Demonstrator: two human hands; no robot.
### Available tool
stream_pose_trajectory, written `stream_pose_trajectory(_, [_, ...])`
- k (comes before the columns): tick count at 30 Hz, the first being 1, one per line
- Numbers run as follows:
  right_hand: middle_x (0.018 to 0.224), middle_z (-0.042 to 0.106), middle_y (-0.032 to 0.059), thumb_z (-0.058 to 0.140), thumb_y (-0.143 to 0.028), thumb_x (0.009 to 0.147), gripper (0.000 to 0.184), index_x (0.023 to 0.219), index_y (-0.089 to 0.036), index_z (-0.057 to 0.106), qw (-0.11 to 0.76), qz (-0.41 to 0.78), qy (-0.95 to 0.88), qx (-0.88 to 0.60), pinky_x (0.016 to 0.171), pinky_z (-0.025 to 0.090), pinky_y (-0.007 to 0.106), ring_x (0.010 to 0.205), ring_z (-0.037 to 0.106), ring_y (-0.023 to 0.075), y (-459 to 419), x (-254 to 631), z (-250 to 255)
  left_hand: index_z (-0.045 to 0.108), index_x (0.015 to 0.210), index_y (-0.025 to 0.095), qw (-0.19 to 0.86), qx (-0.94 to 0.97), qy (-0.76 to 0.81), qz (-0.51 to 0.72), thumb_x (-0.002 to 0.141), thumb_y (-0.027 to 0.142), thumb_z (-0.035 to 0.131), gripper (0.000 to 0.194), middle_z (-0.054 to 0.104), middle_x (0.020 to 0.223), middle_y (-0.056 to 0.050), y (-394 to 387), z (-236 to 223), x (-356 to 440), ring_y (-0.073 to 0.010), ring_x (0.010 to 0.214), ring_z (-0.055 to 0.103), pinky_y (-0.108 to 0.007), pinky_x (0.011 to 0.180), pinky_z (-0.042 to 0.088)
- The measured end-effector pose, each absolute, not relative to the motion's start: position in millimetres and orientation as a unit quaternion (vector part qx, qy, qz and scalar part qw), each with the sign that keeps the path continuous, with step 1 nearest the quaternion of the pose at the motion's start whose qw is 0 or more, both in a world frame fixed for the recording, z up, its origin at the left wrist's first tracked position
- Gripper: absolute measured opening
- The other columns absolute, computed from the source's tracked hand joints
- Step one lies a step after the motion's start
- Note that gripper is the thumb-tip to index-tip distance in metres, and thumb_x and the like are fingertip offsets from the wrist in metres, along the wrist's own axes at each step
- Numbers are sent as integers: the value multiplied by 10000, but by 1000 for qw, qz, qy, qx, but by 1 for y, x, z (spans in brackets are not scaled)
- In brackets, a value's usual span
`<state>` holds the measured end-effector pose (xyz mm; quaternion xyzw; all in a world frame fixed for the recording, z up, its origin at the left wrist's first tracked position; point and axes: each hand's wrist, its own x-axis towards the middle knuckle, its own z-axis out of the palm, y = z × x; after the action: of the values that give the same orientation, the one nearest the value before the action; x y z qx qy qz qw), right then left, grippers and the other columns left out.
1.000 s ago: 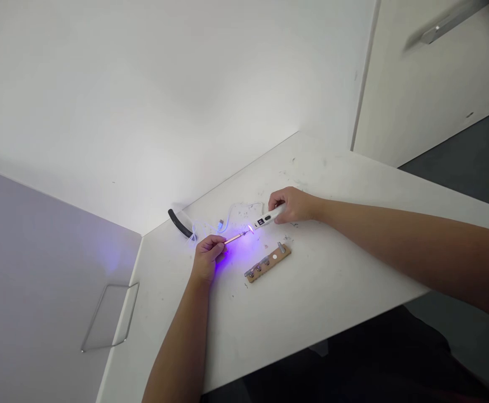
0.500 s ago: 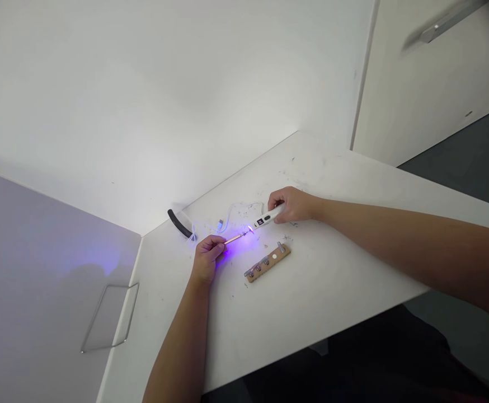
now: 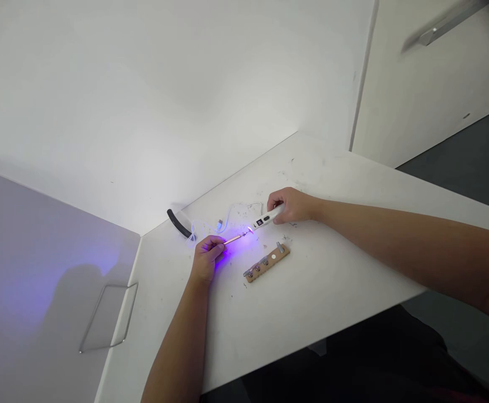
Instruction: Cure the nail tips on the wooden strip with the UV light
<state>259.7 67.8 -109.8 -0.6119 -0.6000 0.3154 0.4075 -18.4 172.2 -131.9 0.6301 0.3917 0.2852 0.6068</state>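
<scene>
My left hand (image 3: pixel 206 258) pinches a thin gold-coloured rod (image 3: pixel 236 239) between thumb and fingers. My right hand (image 3: pixel 294 205) grips a white pen-shaped soldering iron (image 3: pixel 267 216) with a small dark display. The iron's glowing tip is at or very near the rod's far end, and a purple light shines around them onto the table. Below the tip, untouched by either hand, lies a wooden strip (image 3: pixel 267 263) carrying several metal bolts.
The white table (image 3: pixel 311 313) is scattered with small dark bits. A thin white cable (image 3: pixel 230 214) and a black-ended tube (image 3: pixel 178 223) lie at its far corner. A grey panel with a wire handle (image 3: pixel 108 317) stands left; a cabinet door (image 3: pixel 433 84) stands right.
The purple glow on the grey panel has grown larger and now shows a shadow. My hands and the iron have barely moved, and the view has shifted very slightly.
</scene>
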Motion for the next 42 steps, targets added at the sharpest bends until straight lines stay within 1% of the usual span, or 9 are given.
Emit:
stream_pose_trajectory(10, [785,600,1,655,-216,506,235,731,-189,593,406,309,-607,-609,614,424,253,658,535,130,69,261,-113,569,748,151,622,629,369,284,647,183,611,115,523,544,30,173,-134,-18,-58,456,454,-169,428,279])
stream_pose_trajectory(14, [781,597,1,653,-205,501,229,722,-186,594,406,310,-603,-612,608,423,249,649,530,125,69,260,-112,570,757,151,616,634,373,283,649,185,613,121,524,546,31,174,-134,-19,-56,460,456,-167,432,286])
stream_pose_trajectory(19, [777,595,-4,659,-196,495,236,722,-183,597,412,312,-600,-611,598,421,239,638,526,118,70,260,-114,565,760,148,615,630,383,281,636,201,629,149,541,570,30,172,-133,-19,-59,493,482,-171,473,346])
stream_pose_trajectory(21, [764,595,-8,663,-193,492,235,718,-182,602,414,303,-606,-607,608,421,239,655,535,123,71,261,-116,564,754,145,616,628,383,281,626,204,639,160,543,569,32,172,-132,-19,-57,493,483,-167,475,350])
stream_pose_trajectory(26, [742,594,-16,664,-204,499,235,725,-182,605,417,296,-618,-597,621,422,244,655,538,120,71,262,-118,565,762,149,614,630,384,280,631,205,639,161,542,549,39,174,-134,-19,-57,483,477,-158,452,323])
stream_pose_trajectory(30, [734,590,-12,651,-196,516,212,719,-174,596,416,313,-615,-593,598,423,244,638,532,116,68,260,-116,565,762,145,625,627,378,271,645,214,633,152,547,547,32,176,-135,-20,-62,479,477,-170,460,333])
stream_pose_trajectory(34, [733,596,-7,642,-197,532,204,728,-174,592,410,324,-606,-600,595,431,253,656,544,129,68,259,-114,568,772,135,623,638,364,269,670,233,618,150,545,544,24,175,-134,-20,-59,452,455,-179,443,313])
stream_pose_trajectory(39, [713,604,-4,654,-222,540,204,729,-178,590,405,323,-602,-608,587,436,266,652,555,142,69,259,-118,566,758,124,627,642,348,270,681,217,600,125,528,522,28,171,-128,-19,-45,432,415,-172,423,273])
stream_pose_trajectory(42, [715,619,0,662,-242,536,222,738,-180,596,408,329,-593,-611,577,440,274,641,565,149,71,259,-121,572,767,117,628,643,343,272,689,215,590,126,527,525,24,171,-126,-18,-46,439,418,-172,424,271])
